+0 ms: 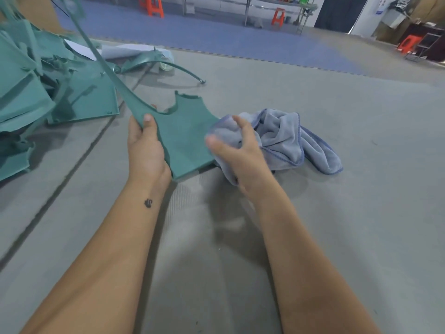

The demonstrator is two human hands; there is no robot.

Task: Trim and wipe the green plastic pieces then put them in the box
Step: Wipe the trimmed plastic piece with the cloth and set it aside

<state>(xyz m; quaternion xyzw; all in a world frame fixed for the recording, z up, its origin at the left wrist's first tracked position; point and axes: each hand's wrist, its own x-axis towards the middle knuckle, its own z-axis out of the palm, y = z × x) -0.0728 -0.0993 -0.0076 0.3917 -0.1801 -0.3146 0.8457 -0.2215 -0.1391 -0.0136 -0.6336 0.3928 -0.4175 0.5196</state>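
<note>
My left hand (144,143) grips a flat green plastic piece (185,136) by its left edge, thumb on top. The piece has a jagged upper edge and a long thin strip running up to the far left. My right hand (237,153) holds a bunched part of a blue-grey cloth (289,141) against the piece's right edge. The remainder of the cloth lies crumpled on the grey floor mat to the right. A heap of more green plastic pieces (36,92) fills the left side.
A curved green strip (183,71) and a roll of tape (166,66) lie beyond the heap, by white paper (120,50). Grey mat (337,213) spreads ahead and right; blue flooring, orange stools (153,6) and metal tables stand far back. No box is in view.
</note>
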